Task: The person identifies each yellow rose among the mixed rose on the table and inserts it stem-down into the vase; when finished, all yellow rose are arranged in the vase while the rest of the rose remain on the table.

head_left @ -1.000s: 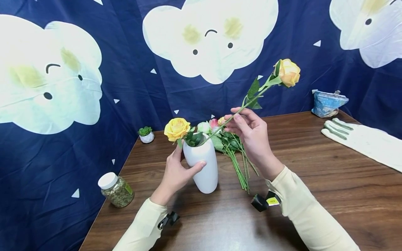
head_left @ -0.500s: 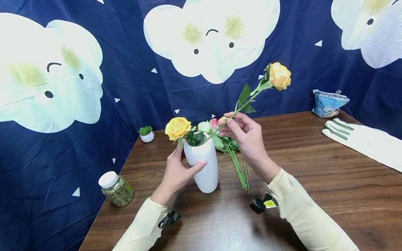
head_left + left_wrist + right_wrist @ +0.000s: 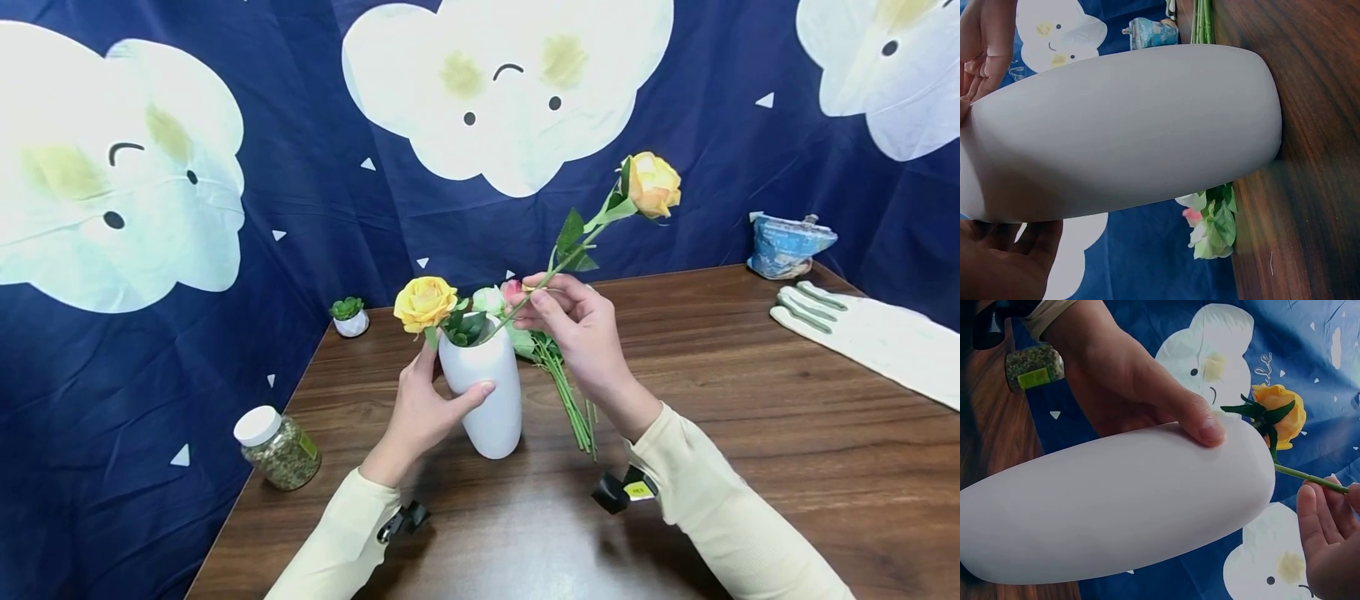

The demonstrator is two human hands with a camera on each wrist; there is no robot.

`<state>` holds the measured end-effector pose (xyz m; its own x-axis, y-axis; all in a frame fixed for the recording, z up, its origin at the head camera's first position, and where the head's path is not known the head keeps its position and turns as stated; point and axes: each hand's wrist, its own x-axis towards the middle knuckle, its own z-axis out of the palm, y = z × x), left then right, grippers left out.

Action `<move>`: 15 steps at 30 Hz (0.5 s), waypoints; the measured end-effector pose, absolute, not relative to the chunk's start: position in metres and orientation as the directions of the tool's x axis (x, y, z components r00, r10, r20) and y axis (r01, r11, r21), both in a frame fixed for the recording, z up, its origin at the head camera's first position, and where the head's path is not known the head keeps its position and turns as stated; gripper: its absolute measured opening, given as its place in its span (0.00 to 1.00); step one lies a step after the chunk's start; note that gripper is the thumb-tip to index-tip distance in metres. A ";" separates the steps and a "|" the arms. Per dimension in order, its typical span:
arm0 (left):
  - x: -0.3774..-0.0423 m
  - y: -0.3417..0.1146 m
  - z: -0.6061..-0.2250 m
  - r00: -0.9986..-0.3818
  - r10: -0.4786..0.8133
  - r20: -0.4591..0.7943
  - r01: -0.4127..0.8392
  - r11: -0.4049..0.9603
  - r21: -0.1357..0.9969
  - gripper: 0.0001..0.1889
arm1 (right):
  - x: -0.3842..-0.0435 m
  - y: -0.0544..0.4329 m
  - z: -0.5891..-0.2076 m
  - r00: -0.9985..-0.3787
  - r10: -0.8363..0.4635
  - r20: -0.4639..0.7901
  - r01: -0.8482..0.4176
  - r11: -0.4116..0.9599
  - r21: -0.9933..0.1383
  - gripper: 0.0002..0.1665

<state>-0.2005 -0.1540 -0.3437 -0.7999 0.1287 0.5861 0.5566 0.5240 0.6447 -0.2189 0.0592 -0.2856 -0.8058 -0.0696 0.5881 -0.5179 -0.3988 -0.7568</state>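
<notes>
My left hand (image 3: 429,406) grips a white vase (image 3: 489,392) near its top, thumb across the front and fingers round the far left side. A yellow rose (image 3: 425,304) stands in the vase and leans left over the rim. My right hand (image 3: 581,337) pinches the green stem of a peach-yellow rose (image 3: 654,185) between thumb and fingers. That stem slants down to the left, its lower end inside the vase mouth and hidden there. In the right wrist view the stem (image 3: 1300,474) runs from the vase mouth to the pinching fingers.
Behind the vase lies a bunch of flowers with green stems (image 3: 570,400). A lidded jar (image 3: 281,450) and a small potted succulent (image 3: 349,317) stand at the left. White gloves (image 3: 870,333) and a blue pouch (image 3: 789,247) lie at the right. A blue cloud-patterned curtain (image 3: 315,242) closes off the back.
My right hand has moved down and left with the peach-yellow rose, its bloom shifting the same way as the stem goes deeper into the vase. The left hand and vase stay put.
</notes>
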 end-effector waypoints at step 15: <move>-0.199 -0.154 -0.344 -0.795 0.126 0.593 0.563 0.516 0.645 0.40 | -0.218 0.046 -0.288 -0.808 -0.124 0.575 -0.516 -0.321 -0.794 0.13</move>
